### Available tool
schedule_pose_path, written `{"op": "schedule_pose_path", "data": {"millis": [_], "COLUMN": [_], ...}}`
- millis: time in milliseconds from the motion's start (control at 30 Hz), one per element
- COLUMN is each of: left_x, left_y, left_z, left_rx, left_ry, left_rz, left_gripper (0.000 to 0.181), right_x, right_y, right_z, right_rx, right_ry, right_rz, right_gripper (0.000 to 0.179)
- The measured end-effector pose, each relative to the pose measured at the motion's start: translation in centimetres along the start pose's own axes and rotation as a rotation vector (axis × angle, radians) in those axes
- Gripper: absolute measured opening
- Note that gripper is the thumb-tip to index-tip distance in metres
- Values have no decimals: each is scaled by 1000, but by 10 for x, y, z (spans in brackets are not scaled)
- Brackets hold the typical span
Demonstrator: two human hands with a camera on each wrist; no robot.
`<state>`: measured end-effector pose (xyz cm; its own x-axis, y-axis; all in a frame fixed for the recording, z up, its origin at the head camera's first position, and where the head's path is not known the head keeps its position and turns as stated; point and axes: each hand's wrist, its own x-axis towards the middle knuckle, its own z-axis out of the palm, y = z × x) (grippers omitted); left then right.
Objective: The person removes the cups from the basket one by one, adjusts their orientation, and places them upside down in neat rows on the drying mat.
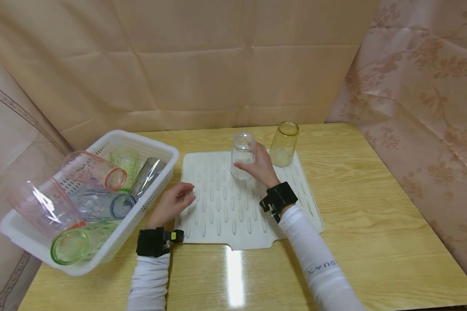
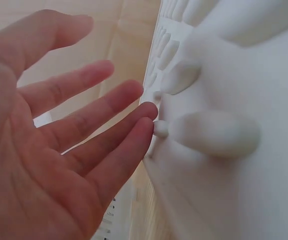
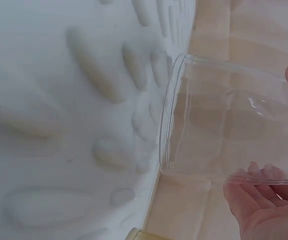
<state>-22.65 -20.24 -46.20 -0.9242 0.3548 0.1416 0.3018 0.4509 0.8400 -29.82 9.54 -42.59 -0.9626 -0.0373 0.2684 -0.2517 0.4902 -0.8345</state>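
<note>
1. Gently does it with the clear glass (image 1: 243, 153): it stands mouth-down at the far middle of the white mat (image 1: 218, 216), and the right hand (image 1: 261, 166) holds it round the side, thumb on the left.
2. The rim looks level with the ridges, though I cannot tell whether it fully touches; I would feel for even contact all round before easing the fingers off.
3. Best to lift the hand away slowly, since smooth glass could tip if a fingertip drags.
4. The left hand (image 1: 173, 201) holds nothing, its fingers loosely spread by the mat's left edge; a light press there could steady the mat.
5. The yellow glass (image 1: 283, 144), also upside down, stands just to the right, close behind the right hand's knuckles, so backing off toward the near side seems safest.
6. At left, the white basket (image 1: 140, 211) holds pink, green, blue and grey glasses; a large pink glass (image 1: 43, 207) leans over its left rim and could be knocked.
</note>
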Motion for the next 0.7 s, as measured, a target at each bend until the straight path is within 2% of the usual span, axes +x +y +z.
{"op": "schedule_pose_path", "data": {"millis": [100,233,367,700], "left_x": [-1,-2,-4,-7], "left_y": [0,0,0,3], "left_z": [0,1,2,5], "left_rx": [16,26,33,31], "left_ry": [-3,3,8,17], "left_rz": [-2,-15,-18,-19], "left_gripper": [36,35,35,35], "right_x": [7,13,15,19], "right_y": [-1,-4,-5,0], "right_z": [2,4,7,17], "right_rx": [-5,-12,-15,-24], "right_ry": [9,15,16,49], "right_rz": [-17,1,22,12], "right_gripper": [76,76,77,79]}}
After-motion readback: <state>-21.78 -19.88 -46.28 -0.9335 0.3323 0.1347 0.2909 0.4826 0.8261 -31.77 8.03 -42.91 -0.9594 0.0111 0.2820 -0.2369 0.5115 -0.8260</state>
